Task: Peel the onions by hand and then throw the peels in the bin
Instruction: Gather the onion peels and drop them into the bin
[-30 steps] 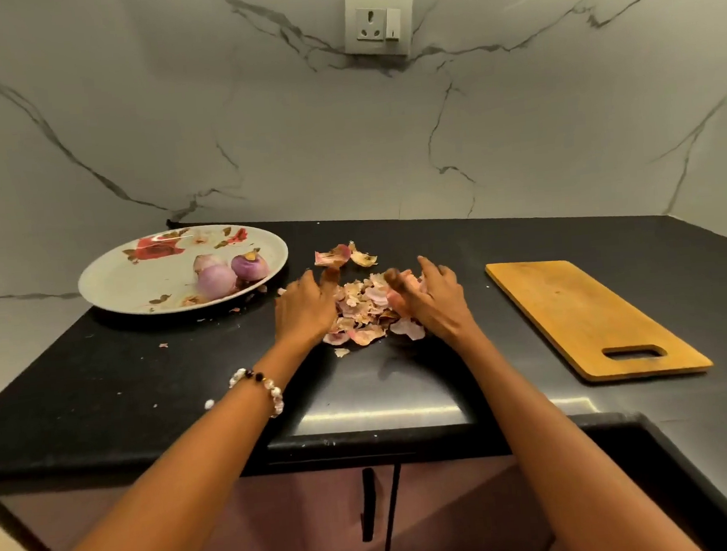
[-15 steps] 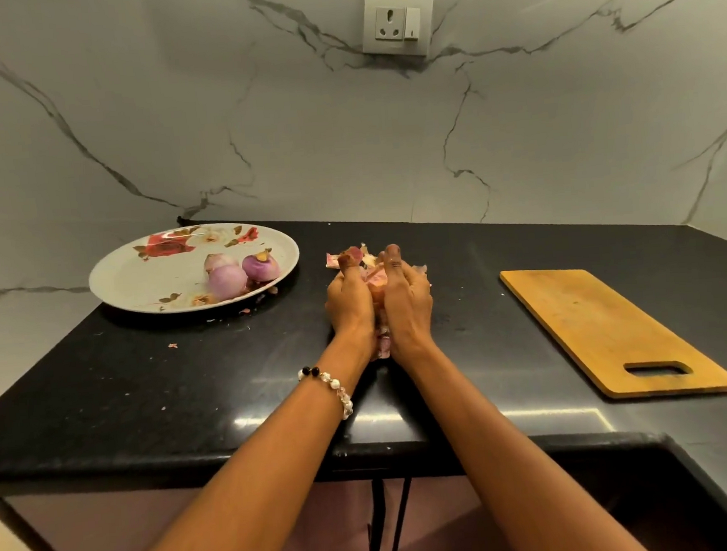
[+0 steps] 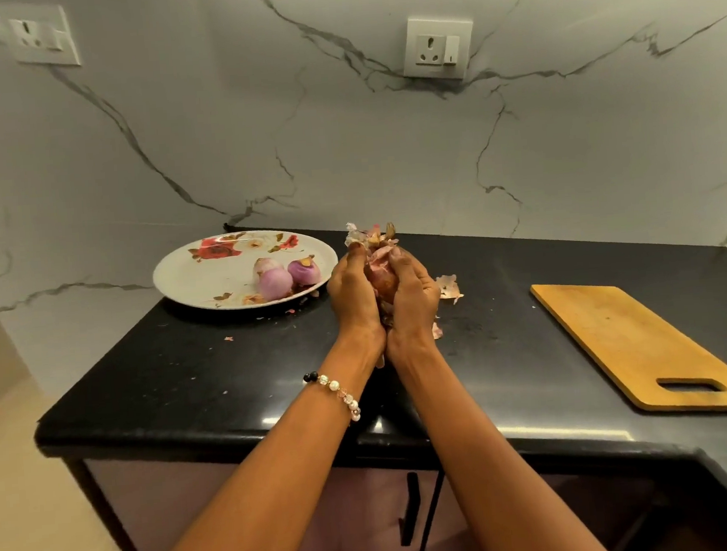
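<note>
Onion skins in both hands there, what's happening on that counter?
A person has scooped a bundle of onion peels between the left hand and right hand, raised above the black counter. A few stray peels lie beside the hands. Peeled onions sit on the flowered plate; a wooden cutting board lies unused to the right.

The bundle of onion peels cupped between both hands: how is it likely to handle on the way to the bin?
Probably light and floppy: the peels look thin and papery, with ragged flakes sticking out above the left hand and right hand. Bits seem apt to slip out; loose scraps already lie on the counter beside the hands. They would likely crumple rather than break.
</note>
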